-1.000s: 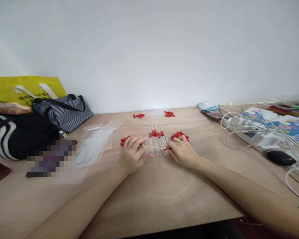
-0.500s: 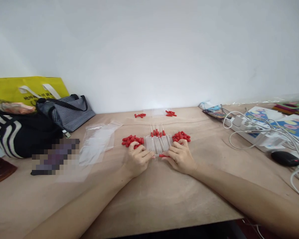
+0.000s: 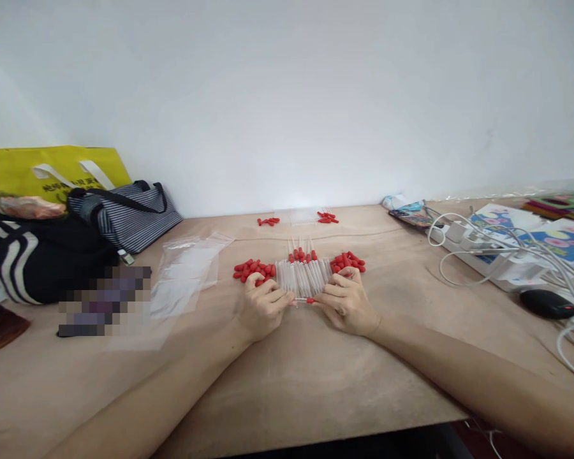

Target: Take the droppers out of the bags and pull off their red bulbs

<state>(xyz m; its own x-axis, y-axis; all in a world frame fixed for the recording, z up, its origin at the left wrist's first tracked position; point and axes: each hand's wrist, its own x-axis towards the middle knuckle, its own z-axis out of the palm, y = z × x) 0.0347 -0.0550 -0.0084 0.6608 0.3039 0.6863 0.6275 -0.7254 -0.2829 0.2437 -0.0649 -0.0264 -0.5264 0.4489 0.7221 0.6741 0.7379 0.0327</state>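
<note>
Between the fingertips of my left hand [image 3: 266,307] is a clear dropper tube [image 3: 300,300]. My right hand [image 3: 347,301] pinches a red rubber bulb [image 3: 310,300] that sits at the tube's right end. Just beyond both hands lies a row of clear dropper tubes [image 3: 303,275]. Red rubber bulbs are heaped at its left [image 3: 254,268] and at its right [image 3: 347,260]. Several droppers with red bulbs fitted [image 3: 301,255] lie behind the row, their thin tips pointing toward the wall. My fingers partly hide the held tube and bulb.
Farther back are more red bulbs [image 3: 268,221] and clear tubes [image 3: 303,217]. Clear plastic bags [image 3: 186,274] lie to the left, near a striped bag [image 3: 129,217] and a yellow bag [image 3: 52,169]. A power strip [image 3: 478,258], tangled cables and a black mouse [image 3: 548,304] occupy the right.
My right fingers have shifted slightly on the red bulb, and more of it shows at the tube's end. Both hands stay nearly in place.
</note>
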